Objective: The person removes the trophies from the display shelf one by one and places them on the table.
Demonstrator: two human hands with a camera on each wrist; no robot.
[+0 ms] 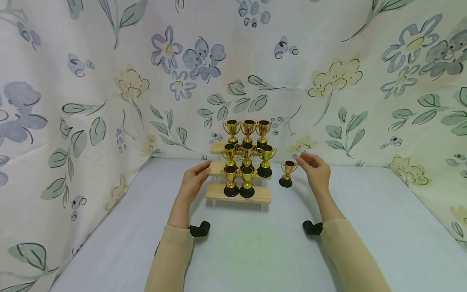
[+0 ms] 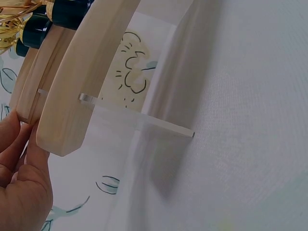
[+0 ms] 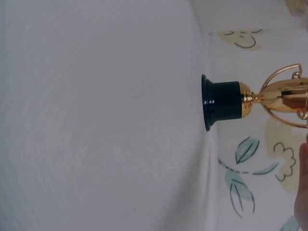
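Note:
My right hand (image 1: 316, 169) pinches the right handle of a small gold trophy cup (image 1: 288, 167) with a black base, upright to the right of the stand. In the right wrist view that trophy (image 3: 228, 100) lies sideways in the picture, its cup cut off by the frame's edge. My left hand (image 1: 193, 180) grips the left end of the middle board of a three-tier wooden stand (image 1: 215, 190); the left wrist view shows thumb and fingers (image 2: 29, 168) around the board's end. Three trophies stand on the top board, three on the middle, and two gold trophies (image 1: 247, 177) on the bottom.
The stand's boards rest on clear supports (image 2: 159, 126). A white cloth (image 1: 146, 227) covers the table, and a floral curtain (image 1: 292, 113) hangs close behind the stand and along both sides. Black wrist cameras (image 1: 200, 229) sit at both sleeve cuffs.

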